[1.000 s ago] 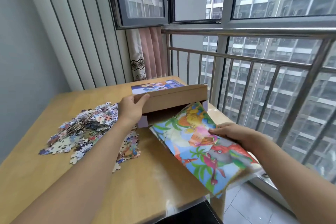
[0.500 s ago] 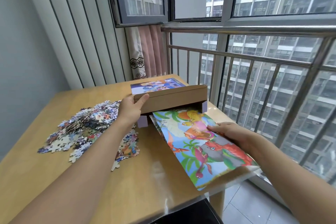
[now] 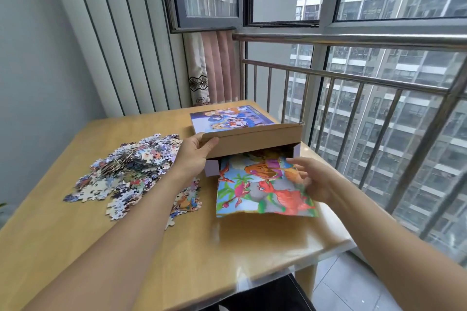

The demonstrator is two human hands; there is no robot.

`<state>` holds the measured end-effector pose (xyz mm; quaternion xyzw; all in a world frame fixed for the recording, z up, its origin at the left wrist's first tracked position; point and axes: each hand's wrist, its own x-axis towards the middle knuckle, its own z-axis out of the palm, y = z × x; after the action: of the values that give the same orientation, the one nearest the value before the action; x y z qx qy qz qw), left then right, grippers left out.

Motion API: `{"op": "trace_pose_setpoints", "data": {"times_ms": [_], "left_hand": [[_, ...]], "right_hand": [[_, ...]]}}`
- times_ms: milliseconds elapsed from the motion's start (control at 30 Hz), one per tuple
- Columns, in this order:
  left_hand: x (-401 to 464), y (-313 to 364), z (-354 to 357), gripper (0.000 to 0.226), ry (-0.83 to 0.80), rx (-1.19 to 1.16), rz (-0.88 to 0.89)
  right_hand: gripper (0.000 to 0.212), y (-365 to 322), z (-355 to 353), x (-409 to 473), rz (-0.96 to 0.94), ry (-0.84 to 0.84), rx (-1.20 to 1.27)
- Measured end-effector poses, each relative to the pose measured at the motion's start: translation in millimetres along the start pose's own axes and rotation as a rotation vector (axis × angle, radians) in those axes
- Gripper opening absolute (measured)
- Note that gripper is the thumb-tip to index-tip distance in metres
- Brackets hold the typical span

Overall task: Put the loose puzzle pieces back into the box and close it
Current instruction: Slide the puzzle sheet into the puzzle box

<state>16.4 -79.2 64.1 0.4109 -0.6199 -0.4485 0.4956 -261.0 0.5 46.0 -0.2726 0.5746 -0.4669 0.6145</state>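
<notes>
**Flap up, sheet half inside**

While the loose puzzle pieces point(image 3: 129, 174) are lying heaped on the left of the wooden table point(image 3: 151, 255), the left hand point(image 3: 193, 156) is gripping the near left corner of the box flap point(image 3: 255, 142), thumb curled over its top edge and fingers tucked out of sight beneath, holding the brown flap lifted. Part of the heap is sitting hidden behind that forearm. The box point(image 3: 235, 118) is lying flat near the table's far right corner, beside the railing point(image 3: 353, 78), its printed lid facing up. A colourful dinosaur sheet point(image 3: 257, 189) is poking out of the open mouth, its far end hidden inside the box. Over on the right, the right hand point(image 3: 313, 179) is spreading loosely, fingers fairly straight and blurred, fingertips point(image 3: 294, 161) touching the sheet's right side; whether the thumb is pinching underneath is hard to tell.
</notes>
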Motion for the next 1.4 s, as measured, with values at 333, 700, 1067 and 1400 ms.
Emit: {"op": "trace_pose_setpoints", "data": {"times_ms": [333, 700, 1067, 1400], "left_hand": [[-2.2, -6.2, 6.5, 0.014, 0.012, -0.027, 0.014], [-7.7, -8.4, 10.9, 0.016, 0.002, -0.03, 0.042], [-8.2, -4.7, 4.4, 0.021, 0.002, -0.075, 0.028], [-7.2, -10.6, 18.3, 0.022, 0.078, -0.062, 0.028]], "right_hand": [[0.031, 2.7, 2.1, -8.2, -0.038, -0.002, -0.141], [0.018, 35.5, 27.9, -17.6, -0.051, 0.136, 0.365], [0.025, 12.4, 66.1, 14.6, -0.262, 0.197, 0.368], [0.051, 49.3, 55.2, 16.6, -0.895, 0.251, -1.322]]}}
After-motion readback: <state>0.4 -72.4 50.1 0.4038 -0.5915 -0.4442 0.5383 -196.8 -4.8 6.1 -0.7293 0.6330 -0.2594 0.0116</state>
